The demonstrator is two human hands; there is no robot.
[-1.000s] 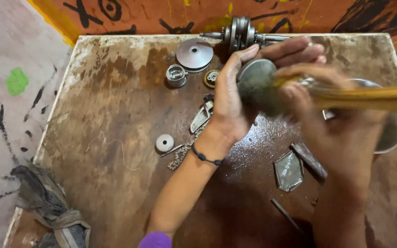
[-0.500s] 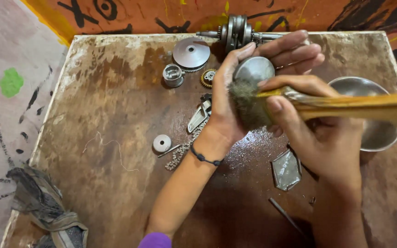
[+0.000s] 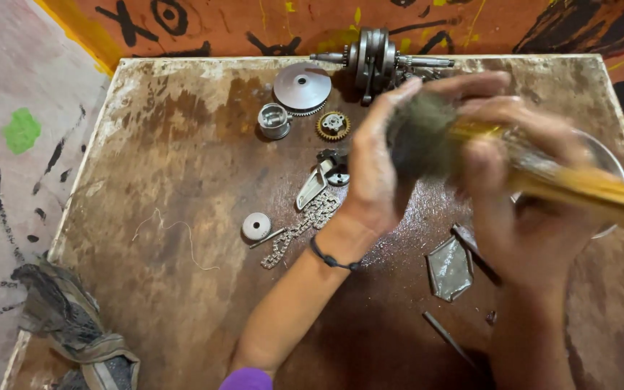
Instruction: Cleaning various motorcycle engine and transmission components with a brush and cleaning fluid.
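My left hand is raised over the stained wooden table, fingers curled around a round grey metal part that is now hidden behind bristles. My right hand grips a brush with a yellow handle. Its dark bristle head presses against my left palm where the part sits. Both hands and the brush are blurred by motion.
At the far edge lie a crankshaft, a grey disc, a small metal cylinder and a brass gear. A chain, small roller, flat plate, thin rod, metal bowl and rag surround my hands.
The brush head has swept from below the round part up across it, so the part, visible earlier in my left hand, is now covered by bristles.
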